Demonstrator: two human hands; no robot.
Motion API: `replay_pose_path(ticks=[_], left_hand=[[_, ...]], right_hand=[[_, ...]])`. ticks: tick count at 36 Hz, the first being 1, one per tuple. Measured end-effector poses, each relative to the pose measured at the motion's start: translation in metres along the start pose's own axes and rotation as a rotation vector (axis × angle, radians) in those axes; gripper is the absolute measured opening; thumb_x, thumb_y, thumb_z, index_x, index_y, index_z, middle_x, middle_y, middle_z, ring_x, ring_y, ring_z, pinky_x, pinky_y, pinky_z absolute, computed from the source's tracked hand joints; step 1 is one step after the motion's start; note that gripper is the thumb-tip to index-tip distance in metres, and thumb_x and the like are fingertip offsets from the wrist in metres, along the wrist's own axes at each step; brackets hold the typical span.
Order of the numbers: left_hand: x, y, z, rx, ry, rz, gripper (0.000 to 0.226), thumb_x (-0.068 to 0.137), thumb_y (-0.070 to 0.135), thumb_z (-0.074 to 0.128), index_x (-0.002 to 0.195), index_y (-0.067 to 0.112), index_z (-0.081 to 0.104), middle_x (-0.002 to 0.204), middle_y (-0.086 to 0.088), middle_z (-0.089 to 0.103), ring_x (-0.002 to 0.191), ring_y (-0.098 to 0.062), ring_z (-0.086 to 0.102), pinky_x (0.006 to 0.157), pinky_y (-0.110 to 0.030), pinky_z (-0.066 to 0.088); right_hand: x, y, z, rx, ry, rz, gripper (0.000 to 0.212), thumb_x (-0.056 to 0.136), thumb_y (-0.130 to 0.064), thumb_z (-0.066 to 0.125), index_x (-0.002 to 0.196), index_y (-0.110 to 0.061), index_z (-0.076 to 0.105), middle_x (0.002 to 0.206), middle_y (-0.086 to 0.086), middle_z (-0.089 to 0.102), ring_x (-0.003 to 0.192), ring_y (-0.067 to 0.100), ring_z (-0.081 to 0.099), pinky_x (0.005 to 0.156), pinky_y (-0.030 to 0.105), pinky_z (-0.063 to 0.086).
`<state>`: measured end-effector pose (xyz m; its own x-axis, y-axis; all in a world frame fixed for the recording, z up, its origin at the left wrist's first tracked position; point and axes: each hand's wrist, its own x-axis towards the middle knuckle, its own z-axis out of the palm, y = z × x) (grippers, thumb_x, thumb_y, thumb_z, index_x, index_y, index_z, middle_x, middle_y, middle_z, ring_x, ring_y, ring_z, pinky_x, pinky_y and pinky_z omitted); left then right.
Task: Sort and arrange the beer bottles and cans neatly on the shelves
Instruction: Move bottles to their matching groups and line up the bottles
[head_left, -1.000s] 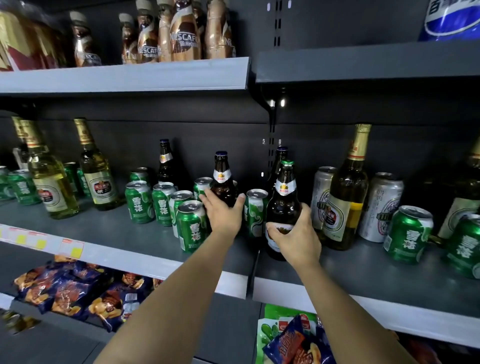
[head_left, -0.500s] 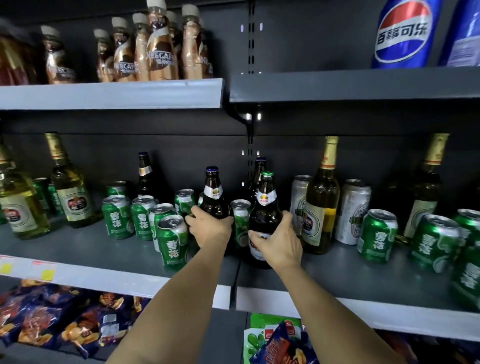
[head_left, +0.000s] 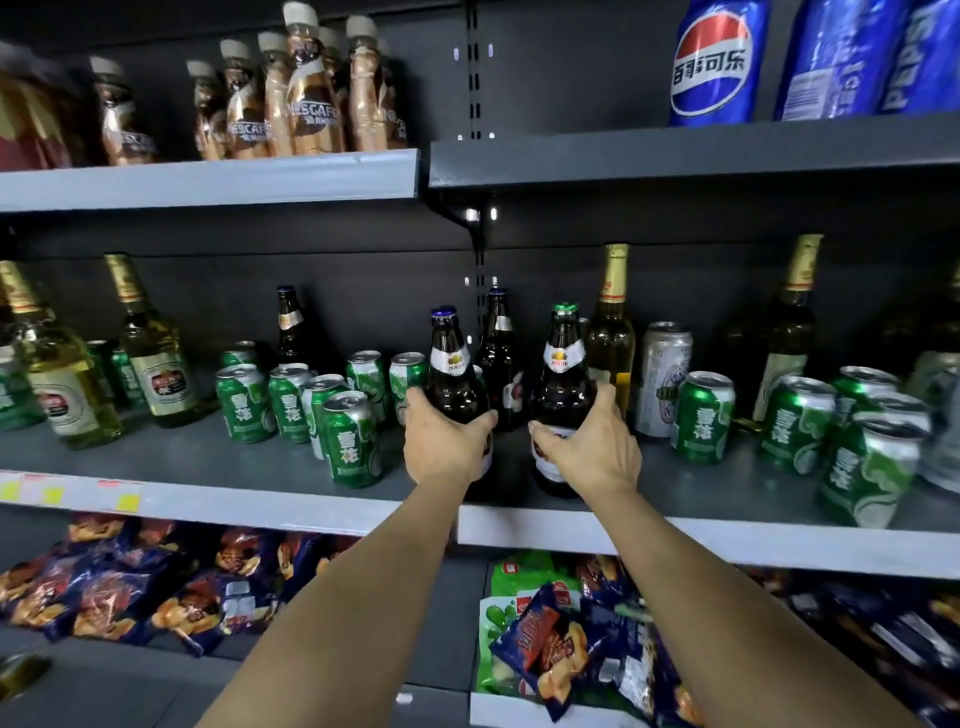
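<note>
My left hand (head_left: 445, 441) grips a dark brown beer bottle with a blue cap (head_left: 451, 371) at the middle of the grey shelf (head_left: 218, 457). My right hand (head_left: 592, 449) grips a second dark bottle with a green cap (head_left: 563, 374) just to the right. Both bottles stand upright near the shelf's front. A third dark bottle (head_left: 500, 353) stands behind, between them. Several green cans (head_left: 350, 439) cluster left of my left hand. More green cans (head_left: 701, 415) and a silver can (head_left: 662, 376) stand to the right.
Tall pale bottles with gold foil (head_left: 150, 343) stand at the left, others (head_left: 613, 332) at the right. Coffee bottles (head_left: 306, 88) and blue cola bottles (head_left: 717, 62) fill the upper shelf. Snack bags (head_left: 550, 639) lie on the shelf below.
Both hands have drawn their bottles toward the shelf's front. The left bottle has come clear of the green cans. My view has shifted right and up.
</note>
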<state>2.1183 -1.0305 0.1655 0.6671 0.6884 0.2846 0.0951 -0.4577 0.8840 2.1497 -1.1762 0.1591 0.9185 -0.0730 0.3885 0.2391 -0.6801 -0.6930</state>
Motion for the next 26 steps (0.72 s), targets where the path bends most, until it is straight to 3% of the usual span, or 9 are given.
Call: replay_pose_path(ticks=[10,17,26], left_hand=[[-0.060,0.020,-0.006,-0.096,-0.217,0.097,0.065,0.068,0.040,0.082,0.111,0.013,0.041,0.116,-0.008,0.059,0.104,-0.032,0.060,0.078,-0.036,0.044],[-0.128,0.032,-0.005,-0.025,-0.414,0.198,0.079,0.075,0.043,0.077,0.135,0.016,0.033,0.131,-0.007,0.047,0.116,-0.032,0.054,0.076,-0.037,0.041],[-0.237,0.060,0.031,0.018,-0.653,0.281,0.074,0.075,0.046,0.076,0.130,0.018,0.036,0.126,-0.008,0.047,0.109,-0.033,0.056,0.073,-0.038,0.041]], right_hand=[[-0.062,0.010,-0.059,-0.031,0.206,0.157,0.083,0.075,-0.051,0.074,0.136,-0.016,0.031,0.127,0.011,0.056,0.113,0.035,0.057,0.086,0.040,0.045],[-0.122,0.039,-0.107,-0.063,0.374,0.308,0.073,0.075,-0.050,0.074,0.126,-0.014,0.036,0.119,0.009,0.058,0.106,0.034,0.059,0.073,0.034,0.037],[-0.189,0.097,-0.187,-0.146,0.542,0.449,0.070,0.074,-0.050,0.074,0.121,-0.015,0.037,0.116,0.009,0.058,0.108,0.035,0.058,0.075,0.037,0.037]])
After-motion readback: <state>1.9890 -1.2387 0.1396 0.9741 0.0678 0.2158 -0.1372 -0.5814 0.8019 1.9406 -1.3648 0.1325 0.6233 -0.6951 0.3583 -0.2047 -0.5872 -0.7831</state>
